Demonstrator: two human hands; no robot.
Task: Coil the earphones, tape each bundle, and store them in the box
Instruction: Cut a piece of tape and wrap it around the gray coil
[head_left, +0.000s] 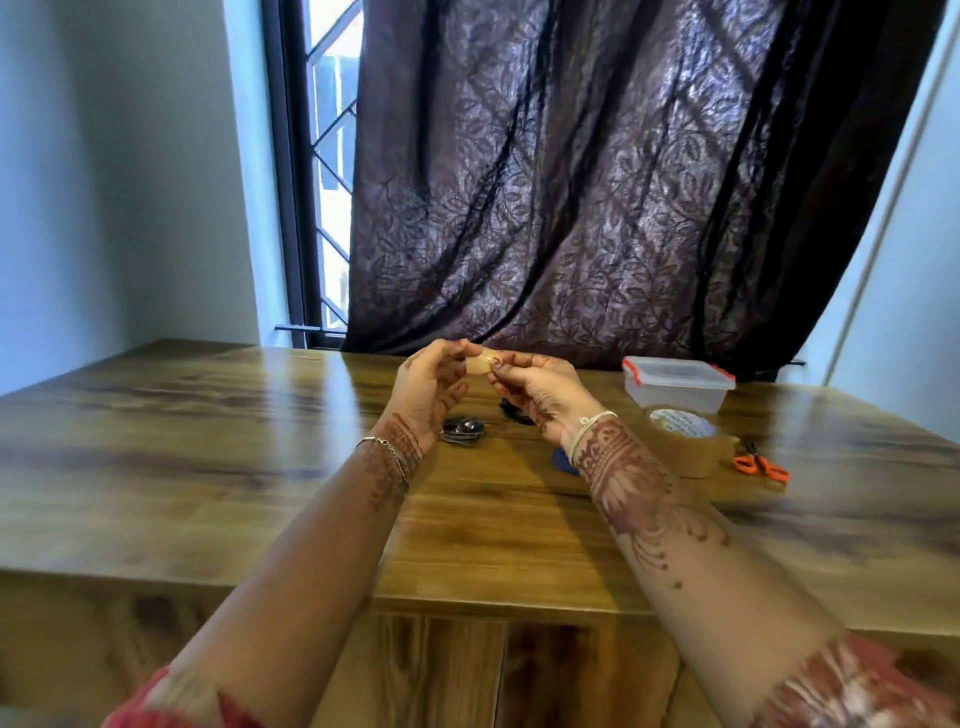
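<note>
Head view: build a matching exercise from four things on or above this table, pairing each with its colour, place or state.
Things:
1. tape piece
2. tape roll
3. scissors
4. box

Descriptions:
a. clear, lid on, red clips
b. orange handles, lying right of the roll
c. pinched between left hand and right hand
d. brown, lying flat just in front of the box

Pairs: 1-c, 2-d, 3-b, 4-a.

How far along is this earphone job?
Done, it seems: one earphone bundle lies coiled on the table. In hand: the left hand and right hand pinch a cut strip of tape between them. Left: taping the bundle and storing it in the box, whose lid is on.
</note>
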